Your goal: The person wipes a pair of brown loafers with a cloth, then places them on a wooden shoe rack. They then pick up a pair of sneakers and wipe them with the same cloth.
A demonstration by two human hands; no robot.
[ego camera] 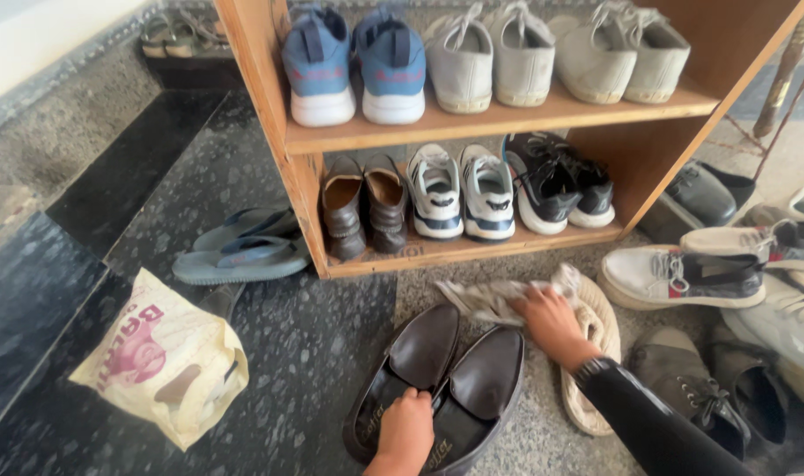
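two glossy brown leather loafers (441, 379) lay toes-away; the left hand (407, 429) gripped their heels, the right hand (550, 319) clutched a crumpled grey cloth (494, 298) just beyond the toes.

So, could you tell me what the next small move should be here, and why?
Probably bring the cloth down onto the toe of the right-hand brown loafer. The right hand grips the crumpled cloth on the floor just beyond the loafers' toes, not touching leather, while the left hand steadies the pair at the heels, so the shoes look braced for wiping.
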